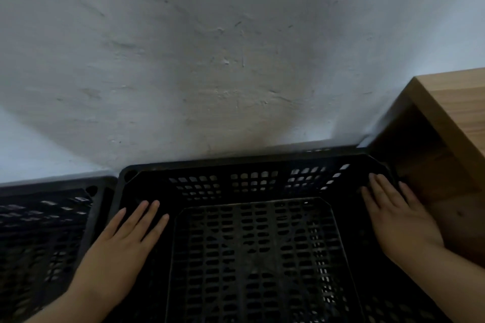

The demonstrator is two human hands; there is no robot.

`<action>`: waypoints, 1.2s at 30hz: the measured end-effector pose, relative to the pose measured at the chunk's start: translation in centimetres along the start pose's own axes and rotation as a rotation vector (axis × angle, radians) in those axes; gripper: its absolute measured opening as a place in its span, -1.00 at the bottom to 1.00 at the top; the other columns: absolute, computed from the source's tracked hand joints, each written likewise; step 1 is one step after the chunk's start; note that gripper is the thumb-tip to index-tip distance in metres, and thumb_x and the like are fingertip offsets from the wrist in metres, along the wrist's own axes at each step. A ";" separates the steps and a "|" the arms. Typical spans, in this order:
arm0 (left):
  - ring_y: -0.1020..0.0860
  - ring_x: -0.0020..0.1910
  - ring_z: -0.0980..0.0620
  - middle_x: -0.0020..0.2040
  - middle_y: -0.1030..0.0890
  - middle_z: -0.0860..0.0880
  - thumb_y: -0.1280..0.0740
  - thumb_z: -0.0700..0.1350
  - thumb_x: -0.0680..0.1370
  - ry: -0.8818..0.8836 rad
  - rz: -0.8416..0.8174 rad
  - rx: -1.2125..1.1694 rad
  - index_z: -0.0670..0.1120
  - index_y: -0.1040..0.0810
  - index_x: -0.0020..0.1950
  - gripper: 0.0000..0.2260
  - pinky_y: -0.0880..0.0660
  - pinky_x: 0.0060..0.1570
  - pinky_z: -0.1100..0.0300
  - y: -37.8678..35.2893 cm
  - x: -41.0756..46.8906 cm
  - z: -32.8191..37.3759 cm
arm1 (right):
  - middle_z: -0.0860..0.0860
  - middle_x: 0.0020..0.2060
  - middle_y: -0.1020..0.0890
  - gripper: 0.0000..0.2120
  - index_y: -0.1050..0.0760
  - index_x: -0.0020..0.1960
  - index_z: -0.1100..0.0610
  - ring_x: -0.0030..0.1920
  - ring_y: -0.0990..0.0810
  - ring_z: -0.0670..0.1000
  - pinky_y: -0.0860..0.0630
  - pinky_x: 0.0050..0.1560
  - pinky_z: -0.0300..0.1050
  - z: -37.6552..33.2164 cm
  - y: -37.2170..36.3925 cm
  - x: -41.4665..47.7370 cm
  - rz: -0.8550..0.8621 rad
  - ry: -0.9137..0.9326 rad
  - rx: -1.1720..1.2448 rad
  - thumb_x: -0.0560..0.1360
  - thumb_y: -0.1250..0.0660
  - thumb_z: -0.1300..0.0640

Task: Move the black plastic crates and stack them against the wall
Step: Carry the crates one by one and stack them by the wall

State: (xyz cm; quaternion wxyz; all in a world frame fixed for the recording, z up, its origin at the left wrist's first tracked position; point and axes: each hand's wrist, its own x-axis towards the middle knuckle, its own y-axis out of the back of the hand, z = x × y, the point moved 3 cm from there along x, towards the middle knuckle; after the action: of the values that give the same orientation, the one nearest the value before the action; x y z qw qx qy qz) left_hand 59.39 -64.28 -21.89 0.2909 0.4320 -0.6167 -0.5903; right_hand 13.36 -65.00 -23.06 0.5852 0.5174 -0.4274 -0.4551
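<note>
Head view: crate at the wall

My left hand (123, 241) and right hand (396, 217) lie flat, fingers straight, on the sides of the black crate (252, 162) between them, gripping nothing. Its far rim meets the wall (210, 60) ahead. A second crate (52, 186) sits beyond my left hand. This one looks placed, I judge; others are unseen.

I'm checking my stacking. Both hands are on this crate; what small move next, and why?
Probably lift the left hand and right hand away: the crate already sits against the wall, beside a second crate, and both hands rest on it with straight fingers.
</note>
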 end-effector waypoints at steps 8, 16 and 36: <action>0.14 0.52 -0.02 0.38 -0.41 -0.21 -0.51 -0.32 0.00 -0.003 -0.010 0.026 -0.13 -0.33 0.40 -0.04 0.11 0.43 -0.01 -0.8 -0.2 -0.4 | 0.36 0.14 -0.56 -0.45 -0.59 0.04 0.39 0.53 0.21 0.02 0.27 0.45 0.02 -0.3 0.1 0.5 0.052 -0.001 -0.087 0.04 -0.40 0.31; 0.13 0.52 -0.02 0.37 -0.42 -0.18 -0.54 -0.21 -0.01 0.001 -0.026 0.021 -0.12 -0.42 0.36 -0.08 0.08 0.42 0.00 -0.2 -0.3 0.2 | 0.32 0.16 -0.56 -0.16 -0.59 0.07 0.36 0.53 0.20 0.01 0.21 0.46 0.05 -1.8 0.5 0.8 0.003 0.045 -0.061 -0.24 -0.57 0.31; 0.23 0.51 0.06 0.43 -0.30 -0.10 -0.53 -0.12 0.13 0.292 0.061 0.181 -0.13 -0.34 0.41 -0.14 0.20 0.44 0.07 3.8 -16.7 -21.4 | 0.20 0.35 -0.36 -0.28 -0.50 0.27 0.21 0.40 -0.30 0.13 0.09 0.38 0.09 -37.9 10.6 7.5 0.130 0.267 0.112 0.10 -0.45 0.16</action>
State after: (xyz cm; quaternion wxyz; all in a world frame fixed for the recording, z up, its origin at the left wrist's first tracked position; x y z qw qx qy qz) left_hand 84.87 -60.13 -12.83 0.3551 0.5184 -0.6315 -0.4543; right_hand 52.75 -63.60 -16.02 0.6353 0.5763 -0.4031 -0.3190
